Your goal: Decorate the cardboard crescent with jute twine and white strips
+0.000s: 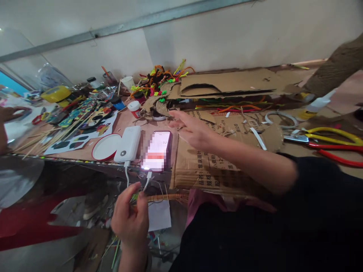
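Observation:
My right hand (189,127) reaches left over a printed cardboard sheet (204,172), fingers stretched out and holding nothing I can see. Its fingertips are beside a torn cardboard piece (161,107) with a ring-shaped part; whether they touch it I cannot tell. Below the table edge is my left hand (131,213), its thumb and forefinger curved with a gap between them. Just above that hand, a white cable plug (149,175) goes into a lit phone (155,151), whose screen is partly blurred. A white power bank (129,143) lies left of the phone, also cabled.
A round white lid (106,146) lies near the table edge. Pliers (300,139) and scissors with red and yellow handles lie at right, near a glue bottle (316,105). Pipe cleaners (159,79) pile up behind. Another person's hand (13,113) is at far left.

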The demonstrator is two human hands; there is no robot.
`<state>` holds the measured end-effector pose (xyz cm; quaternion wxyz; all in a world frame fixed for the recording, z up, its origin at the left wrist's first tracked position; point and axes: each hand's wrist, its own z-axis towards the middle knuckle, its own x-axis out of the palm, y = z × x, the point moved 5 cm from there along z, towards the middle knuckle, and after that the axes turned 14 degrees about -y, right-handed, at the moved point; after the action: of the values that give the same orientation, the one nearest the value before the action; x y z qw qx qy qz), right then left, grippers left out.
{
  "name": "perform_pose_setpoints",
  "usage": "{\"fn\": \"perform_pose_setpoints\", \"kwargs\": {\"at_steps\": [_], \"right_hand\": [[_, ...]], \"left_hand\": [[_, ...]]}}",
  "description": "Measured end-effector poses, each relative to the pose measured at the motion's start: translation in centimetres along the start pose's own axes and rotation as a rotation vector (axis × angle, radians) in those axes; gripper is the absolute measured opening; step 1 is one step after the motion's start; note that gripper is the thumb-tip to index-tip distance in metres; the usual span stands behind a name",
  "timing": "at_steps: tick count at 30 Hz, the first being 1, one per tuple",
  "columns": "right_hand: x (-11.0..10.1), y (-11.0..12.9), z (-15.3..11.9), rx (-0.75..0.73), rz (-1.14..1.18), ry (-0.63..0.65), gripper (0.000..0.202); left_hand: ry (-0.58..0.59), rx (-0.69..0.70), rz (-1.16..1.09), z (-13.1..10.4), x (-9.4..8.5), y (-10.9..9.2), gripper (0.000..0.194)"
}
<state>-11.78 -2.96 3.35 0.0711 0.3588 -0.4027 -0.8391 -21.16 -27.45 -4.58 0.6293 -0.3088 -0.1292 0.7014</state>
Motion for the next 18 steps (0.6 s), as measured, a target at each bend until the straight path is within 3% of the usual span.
{"fn": "perform_pose_setpoints", "kwargs": {"at_steps": [2, 7, 14, 18], "right_hand": [[-2.0, 0.8, -2.6, -0.057, -0.001, 0.007, 0.054], [-5.9, -0.1, -9.2, -0.07, -0.149, 0.047, 0.033], [-9.0, -4.2, -15.8, 0.119, -0.266, -0.07, 0.031], [-9.8, -6.2, -17.8, 0.121, -0.268, -0.152, 0.029]], "left_hand": [[-0.025, 0.065, -0.166, -0.2, -0.3, -1.7, 0.014], [0.097, 0.088, -0.431, -0.6, 1.0, -5.4, 0.016], [0.269, 0.053, -0.653, -0.3, 4.8, -9.4, 0.024], [0.349, 0.087, -0.684, -0.6, 7.3, -11.2, 0.025]]}}
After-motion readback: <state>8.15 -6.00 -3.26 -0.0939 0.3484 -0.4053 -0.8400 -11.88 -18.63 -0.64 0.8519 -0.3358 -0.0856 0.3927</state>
